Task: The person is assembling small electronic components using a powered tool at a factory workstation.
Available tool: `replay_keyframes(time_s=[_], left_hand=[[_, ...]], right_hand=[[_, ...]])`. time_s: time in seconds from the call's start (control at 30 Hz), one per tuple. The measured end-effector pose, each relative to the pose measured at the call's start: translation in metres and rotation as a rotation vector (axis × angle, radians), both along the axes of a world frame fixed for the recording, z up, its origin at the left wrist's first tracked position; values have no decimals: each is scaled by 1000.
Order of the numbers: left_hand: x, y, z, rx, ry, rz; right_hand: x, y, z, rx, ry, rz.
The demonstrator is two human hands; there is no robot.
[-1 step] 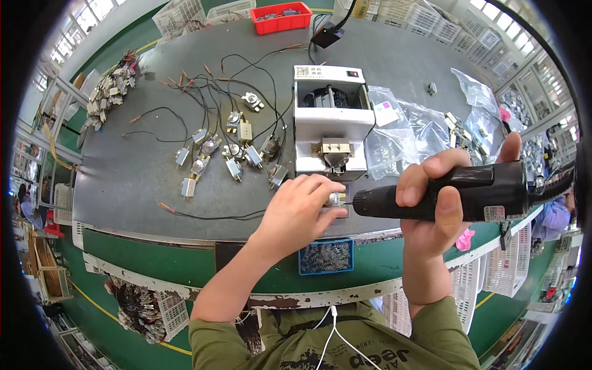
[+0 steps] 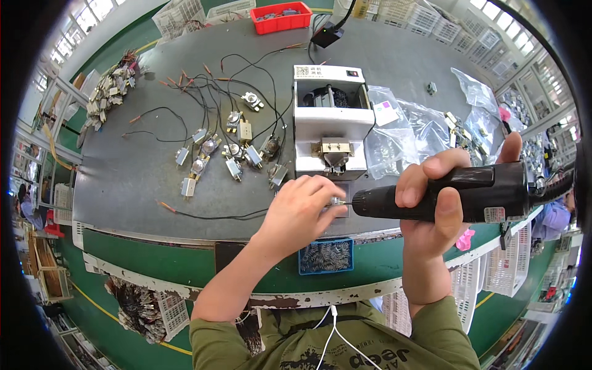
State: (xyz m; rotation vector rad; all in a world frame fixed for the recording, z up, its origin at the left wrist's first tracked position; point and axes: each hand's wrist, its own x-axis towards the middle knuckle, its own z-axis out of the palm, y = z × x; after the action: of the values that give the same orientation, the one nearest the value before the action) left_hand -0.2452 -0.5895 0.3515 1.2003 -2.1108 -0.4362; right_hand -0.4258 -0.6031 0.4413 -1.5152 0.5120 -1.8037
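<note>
My left hand [image 2: 300,206] pinches a small metal and clear component [image 2: 337,201] at the table's front edge, mostly covered by the fingers. A black wire [image 2: 216,217] runs leftward from under this hand. In my right hand [image 2: 435,197] is a black electric screwdriver [image 2: 394,202], held level and pointing left. Its thin bit reaches the component's right side; whether it sits in a screw is too small to tell. Just beyond both hands stands a white bench machine [image 2: 332,126]. Several similar wired thermostat-like parts [image 2: 233,150] lie to the left of it.
A blue tray of small springs [image 2: 325,256] sits just below the table edge. Clear plastic bags [image 2: 425,126] and loose metal parts [image 2: 462,132] lie right of the machine. At the back are a red bin [image 2: 280,18] and a black boxed device [image 2: 327,36]. Wired parts [image 2: 111,92] are heaped far left.
The fingertips of my left hand have shifted slightly around the small component. The screwdriver stays almost in place.
</note>
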Motion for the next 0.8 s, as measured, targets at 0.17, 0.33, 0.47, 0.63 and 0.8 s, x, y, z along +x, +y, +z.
replay_keyframes(time_s=[0.17, 0.33, 0.47, 0.63, 0.8], left_hand=[[4, 2, 14, -43, -73, -10], [15, -57, 48, -482, -53, 399], [17, -37, 14, -299, 10, 159], [18, 2, -25, 54, -82, -19], [13, 0, -42, 125, -75, 2]], right_hand=[[-5, 4, 2, -24, 57, -34], [3, 8, -5, 50, 15, -66], [6, 2, -1, 33, -64, -121], [12, 4, 0, 81, 21, 88], [23, -18, -34, 3, 335, 36]])
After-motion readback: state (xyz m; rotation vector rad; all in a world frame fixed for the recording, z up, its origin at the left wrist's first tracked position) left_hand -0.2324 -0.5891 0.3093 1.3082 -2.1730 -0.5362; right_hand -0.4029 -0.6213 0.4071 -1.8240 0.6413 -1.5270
